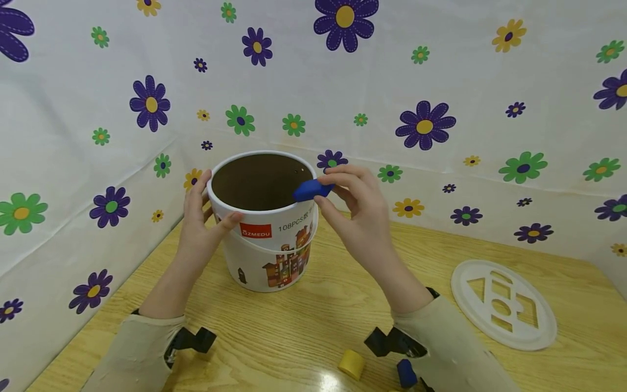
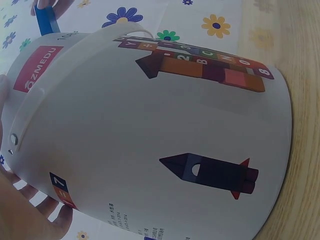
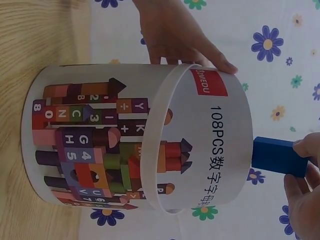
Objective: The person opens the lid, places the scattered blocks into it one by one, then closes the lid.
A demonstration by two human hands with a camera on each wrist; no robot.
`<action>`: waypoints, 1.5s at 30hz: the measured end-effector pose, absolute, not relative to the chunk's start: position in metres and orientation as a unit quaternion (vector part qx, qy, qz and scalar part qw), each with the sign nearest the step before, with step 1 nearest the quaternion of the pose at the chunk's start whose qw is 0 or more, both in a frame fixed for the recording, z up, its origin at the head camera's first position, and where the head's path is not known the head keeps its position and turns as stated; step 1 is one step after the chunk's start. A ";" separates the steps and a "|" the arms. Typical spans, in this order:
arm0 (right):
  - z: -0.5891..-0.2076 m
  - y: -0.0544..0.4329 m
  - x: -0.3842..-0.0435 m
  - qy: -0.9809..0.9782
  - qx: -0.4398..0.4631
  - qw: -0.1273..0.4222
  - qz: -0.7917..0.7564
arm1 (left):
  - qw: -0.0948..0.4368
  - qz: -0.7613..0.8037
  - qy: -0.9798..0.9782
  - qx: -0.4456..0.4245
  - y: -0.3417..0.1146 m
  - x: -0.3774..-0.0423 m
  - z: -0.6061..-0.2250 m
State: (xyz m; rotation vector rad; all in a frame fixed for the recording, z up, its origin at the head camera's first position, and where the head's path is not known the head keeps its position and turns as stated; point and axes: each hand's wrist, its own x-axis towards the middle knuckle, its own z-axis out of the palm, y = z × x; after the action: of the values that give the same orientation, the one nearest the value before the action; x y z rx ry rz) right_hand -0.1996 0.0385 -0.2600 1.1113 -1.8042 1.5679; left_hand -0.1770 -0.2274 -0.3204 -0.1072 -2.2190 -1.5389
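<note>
Pale sleeves point(image 1: 450, 337) come in at the bottom, each with a black wrist device point(image 1: 203, 340) at the cuff. Right hand point(image 1: 360, 209) is nearly closed, thumb and fingertips pinching one end of a blue block point(image 1: 312, 190). Left hand point(image 1: 198, 228) is spread wide and grips the bucket point(image 1: 232, 247): thumb on the outer wall just under the rim at about 7:30, fingers bent against the side around 9.

Seen from the head camera, with the bucket as the clock's centre and 12 at the far side, the blue block is at the rim between 3 and 4 o'clock, its free end over the opening. Whether it touches the rim I cannot tell.

Upright and open at the top, the bucket shows a dark brown inside; its floor is hidden. A white handle point(image 3: 154, 145) hangs slack across the near wall. Beside the left thumb is a red label point(image 1: 256, 231), and printed building blocks run lower down at 5.

Farther out on the wooden table point(image 1: 294, 337), a yellow block point(image 1: 351, 364) lies at 5 o'clock, a second blue block point(image 1: 406, 373) between 4 and 5, near the right cuff. Well apart, toward 4, lies a white lid point(image 1: 513, 299) with shaped holes. Flowered cloth point(image 1: 343, 81) hangs behind, from 9 round to 3.
</note>
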 end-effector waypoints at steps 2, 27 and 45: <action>-0.261 0.036 -0.203 -0.663 0.409 0.250 0.575 | 0.218 -0.555 -0.802 -0.040 -0.227 -0.177 -0.320; -0.276 0.026 -0.214 -0.699 0.394 0.181 0.569 | 0.219 -0.558 -0.799 -0.038 -0.227 -0.177 -0.320; -0.280 0.026 -0.211 -0.711 0.396 0.171 0.556 | 0.219 -0.555 -0.801 -0.042 -0.227 -0.177 -0.321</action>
State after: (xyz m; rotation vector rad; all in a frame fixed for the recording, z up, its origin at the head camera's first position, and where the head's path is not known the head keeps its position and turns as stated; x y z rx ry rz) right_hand -0.2108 0.0262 -0.2797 1.1230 -2.0181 1.5776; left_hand -0.1771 -0.2273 -0.3208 -0.1169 -2.2173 -1.5354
